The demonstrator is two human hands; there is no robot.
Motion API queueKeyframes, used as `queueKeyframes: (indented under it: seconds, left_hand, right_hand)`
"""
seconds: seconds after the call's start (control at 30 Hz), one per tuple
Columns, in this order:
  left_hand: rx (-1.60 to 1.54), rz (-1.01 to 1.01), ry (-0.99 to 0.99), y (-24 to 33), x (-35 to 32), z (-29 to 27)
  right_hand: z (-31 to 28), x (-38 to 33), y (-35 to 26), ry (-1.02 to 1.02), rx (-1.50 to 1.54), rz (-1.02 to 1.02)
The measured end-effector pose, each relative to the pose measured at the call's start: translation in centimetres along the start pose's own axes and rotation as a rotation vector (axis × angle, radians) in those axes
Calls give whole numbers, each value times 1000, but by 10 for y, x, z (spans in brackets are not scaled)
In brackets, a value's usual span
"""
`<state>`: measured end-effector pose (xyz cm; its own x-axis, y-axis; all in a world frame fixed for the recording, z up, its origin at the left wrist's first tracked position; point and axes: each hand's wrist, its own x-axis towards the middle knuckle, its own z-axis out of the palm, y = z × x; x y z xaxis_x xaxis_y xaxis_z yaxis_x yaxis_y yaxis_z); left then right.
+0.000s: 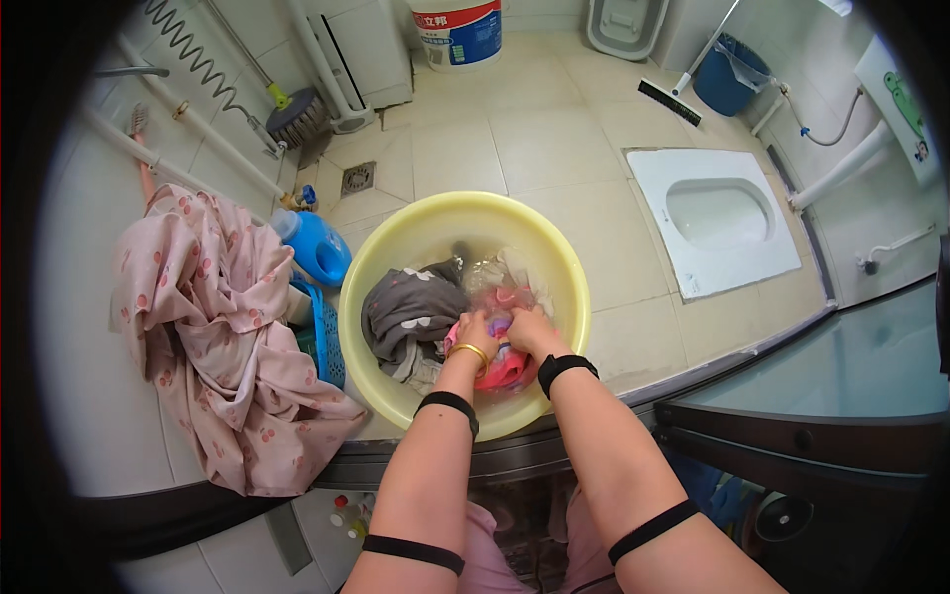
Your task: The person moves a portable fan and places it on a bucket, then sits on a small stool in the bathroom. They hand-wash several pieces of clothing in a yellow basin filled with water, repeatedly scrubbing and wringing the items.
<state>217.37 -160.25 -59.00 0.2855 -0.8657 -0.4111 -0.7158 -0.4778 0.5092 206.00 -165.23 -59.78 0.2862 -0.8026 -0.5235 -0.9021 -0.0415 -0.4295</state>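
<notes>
A pale yellow basin [396,238] with water stands on the tiled floor. Inside lie a grey garment [406,309] at the left and a pink garment [505,368] near the front. My left hand [476,333], with a gold bangle at the wrist, and my right hand [532,331] are side by side, both closed on a bunch of the pink cloth just above the water. Black bands circle both forearms.
A pink patterned garment [213,327] hangs at the left beside a blue basket [327,342] and a blue detergent bottle [315,246]. A white squat toilet [714,218], floor drain [357,178], brush [295,116], bucket [457,32] and blue bin [730,75] lie beyond.
</notes>
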Motion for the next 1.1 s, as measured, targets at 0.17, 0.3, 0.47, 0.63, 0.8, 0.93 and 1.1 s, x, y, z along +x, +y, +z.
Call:
queueKeyframes:
  seconds: [0.17,0.3,0.47,0.63,0.8,0.93,1.1]
  left_hand:
    - [-53,36,33,-11,9,-3]
    - [-728,39,97,-23,5,-6]
    - [-863,26,231,1,-38,-52]
    - [-1176,-58,59,-10,-61,-74]
    - [-1788,-83,207,20,-88,-84]
    - [-1949,381,-136,-60,-49,-48]
    - [-1778,-239,70,42,-81,-58]
  right_hand:
    - [-18,8,8,-25,9,-123]
    - [-48,3,6,25,742,-116]
    - [-92,-28,-5,-99,723,-135]
    - [-100,-55,-29,95,848,-241]
    - [-92,-129,-96,350,768,-581]
    - [-51,-164,-137,514,552,-959]
    - [-47,-82,-90,506,559,-446]
